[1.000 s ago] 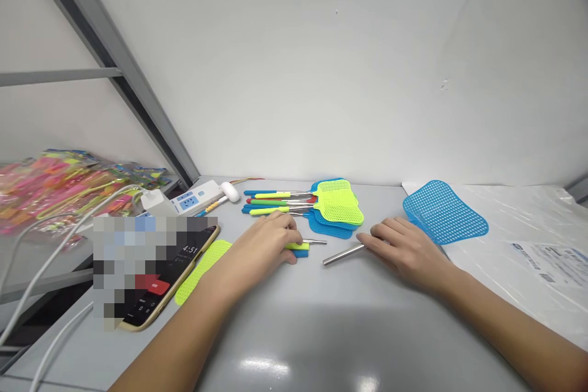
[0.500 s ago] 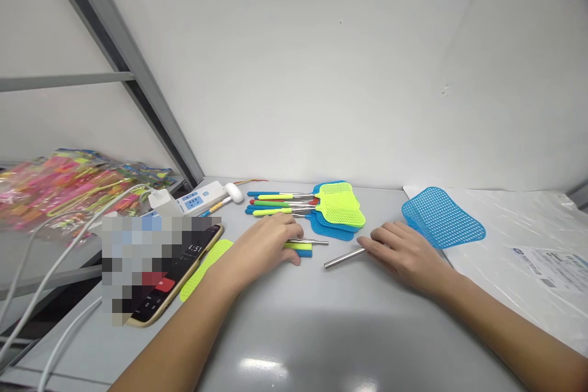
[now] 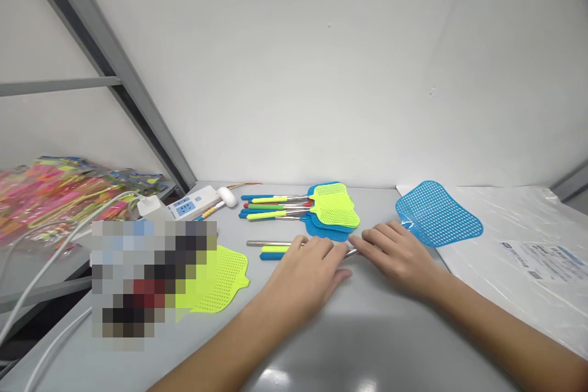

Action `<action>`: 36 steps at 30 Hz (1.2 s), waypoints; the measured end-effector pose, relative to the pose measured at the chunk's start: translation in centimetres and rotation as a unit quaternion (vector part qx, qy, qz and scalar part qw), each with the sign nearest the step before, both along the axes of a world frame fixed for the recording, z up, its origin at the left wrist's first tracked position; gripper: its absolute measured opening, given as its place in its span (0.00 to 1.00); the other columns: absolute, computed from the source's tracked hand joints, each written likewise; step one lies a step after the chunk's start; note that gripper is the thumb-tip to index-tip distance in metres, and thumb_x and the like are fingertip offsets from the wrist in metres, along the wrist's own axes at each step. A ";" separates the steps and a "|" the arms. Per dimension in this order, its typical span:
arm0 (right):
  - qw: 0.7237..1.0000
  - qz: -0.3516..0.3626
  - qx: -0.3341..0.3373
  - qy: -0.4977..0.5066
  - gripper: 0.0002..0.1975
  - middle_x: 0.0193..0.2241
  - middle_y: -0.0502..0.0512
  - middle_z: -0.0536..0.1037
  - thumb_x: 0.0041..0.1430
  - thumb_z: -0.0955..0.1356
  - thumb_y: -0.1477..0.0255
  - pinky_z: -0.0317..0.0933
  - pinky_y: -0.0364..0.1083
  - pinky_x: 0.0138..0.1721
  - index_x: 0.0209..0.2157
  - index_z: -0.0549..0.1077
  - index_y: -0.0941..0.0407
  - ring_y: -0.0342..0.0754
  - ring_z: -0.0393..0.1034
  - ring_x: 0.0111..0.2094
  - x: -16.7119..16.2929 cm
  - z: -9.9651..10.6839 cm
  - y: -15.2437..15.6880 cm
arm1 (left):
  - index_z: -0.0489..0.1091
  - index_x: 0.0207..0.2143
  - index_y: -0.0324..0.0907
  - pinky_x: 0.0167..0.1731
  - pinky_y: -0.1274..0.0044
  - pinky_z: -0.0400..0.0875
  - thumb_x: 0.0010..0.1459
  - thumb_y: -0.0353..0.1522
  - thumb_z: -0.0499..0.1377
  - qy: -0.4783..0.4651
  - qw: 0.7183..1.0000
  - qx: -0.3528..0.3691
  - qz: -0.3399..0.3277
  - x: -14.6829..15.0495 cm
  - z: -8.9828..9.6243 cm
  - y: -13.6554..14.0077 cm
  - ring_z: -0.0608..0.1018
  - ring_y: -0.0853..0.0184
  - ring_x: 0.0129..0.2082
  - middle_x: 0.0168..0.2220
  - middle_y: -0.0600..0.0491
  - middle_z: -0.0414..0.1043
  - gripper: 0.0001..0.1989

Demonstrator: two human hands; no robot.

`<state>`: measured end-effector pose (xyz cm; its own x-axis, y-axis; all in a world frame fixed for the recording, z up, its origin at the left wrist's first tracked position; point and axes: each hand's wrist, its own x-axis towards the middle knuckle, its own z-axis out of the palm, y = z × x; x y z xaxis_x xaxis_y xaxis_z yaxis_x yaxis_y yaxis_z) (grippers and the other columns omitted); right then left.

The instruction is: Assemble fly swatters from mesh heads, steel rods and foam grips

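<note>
My left hand [image 3: 309, 267] lies palm down with the fingers stretched forward and a little spread, my right hand [image 3: 399, 255] lies flat just beside it with its fingertips almost meeting the left ones, and both bare forearms come in from below.

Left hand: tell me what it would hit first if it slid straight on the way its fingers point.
The left hand points up and right; its fingertips almost touch the right hand, probably met first, over the metal rod.
</note>
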<state>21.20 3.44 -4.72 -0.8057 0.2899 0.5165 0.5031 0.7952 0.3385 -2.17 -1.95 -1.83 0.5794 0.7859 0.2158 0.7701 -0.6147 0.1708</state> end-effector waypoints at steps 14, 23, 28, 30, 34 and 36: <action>0.970 -0.222 0.059 0.084 0.19 0.53 0.67 0.69 0.60 0.63 0.80 0.41 0.70 0.61 0.53 0.68 0.58 0.61 0.58 0.59 0.4 2.3 -1.3 | 0.65 0.36 0.42 0.28 0.73 0.55 0.68 0.31 0.45 0.064 0.990 0.057 0.115 -2.0 0.4 1.3 0.68 0.62 0.30 0.32 0.53 0.67 0.11; 0.986 -0.161 -0.017 0.029 0.31 0.59 0.63 0.67 0.56 0.57 0.88 0.49 0.67 0.60 0.61 0.60 0.58 0.58 0.56 0.62 2.4 0.5 1.7 | 0.69 0.39 0.43 0.41 0.65 0.59 0.67 0.29 0.46 0.087 0.980 0.141 0.106 -3.2 0.7 2.0 0.70 0.58 0.38 0.35 0.50 0.71 0.12; 0.995 -0.101 -0.005 0.023 0.28 0.61 0.63 0.63 0.62 0.57 0.84 0.51 0.66 0.60 0.63 0.58 0.60 0.60 0.51 0.64 -0.3 0.4 -0.7 | 0.69 0.35 0.42 0.51 0.58 0.53 0.68 0.32 0.46 0.085 0.974 0.178 0.107 -0.5 0.4 0.4 0.72 0.62 0.31 0.28 0.53 0.71 0.14; 0.996 -0.087 -0.006 0.012 0.25 0.62 0.63 0.62 0.64 0.58 0.81 0.52 0.66 0.60 0.63 0.59 0.61 0.61 0.50 0.64 -1.3 0.8 -1.7 | 0.68 0.36 0.42 0.46 0.61 0.57 0.69 0.32 0.45 0.090 0.978 0.162 0.098 0.3 0.2 -0.2 0.72 0.63 0.30 0.28 0.54 0.71 0.14; 0.997 -0.073 -0.008 0.001 0.24 0.62 0.61 0.62 0.65 0.59 0.79 0.54 0.64 0.59 0.62 0.60 0.61 0.61 0.52 0.64 -2.0 1.2 -2.3 | 0.66 0.36 0.42 0.33 0.69 0.58 0.69 0.30 0.43 0.100 0.983 0.129 0.087 0.8 -0.1 -0.6 0.72 0.62 0.27 0.29 0.53 0.71 0.14; 0.998 -0.067 0.004 0.001 0.23 0.61 0.60 0.63 0.66 0.60 0.79 0.55 0.64 0.59 0.62 0.60 0.60 0.60 0.53 0.63 -1.9 1.3 -1.9 | 0.65 0.35 0.42 0.30 0.70 0.55 0.68 0.28 0.43 0.092 0.985 0.114 0.087 0.7 0.0 -0.7 0.72 0.63 0.26 0.29 0.54 0.71 0.13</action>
<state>19.29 1.52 -3.45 -0.7583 0.3912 0.5214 0.6062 0.7175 0.3432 -1.47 -2.63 -1.87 0.4854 0.8206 0.3017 0.8726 -0.4760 -0.1095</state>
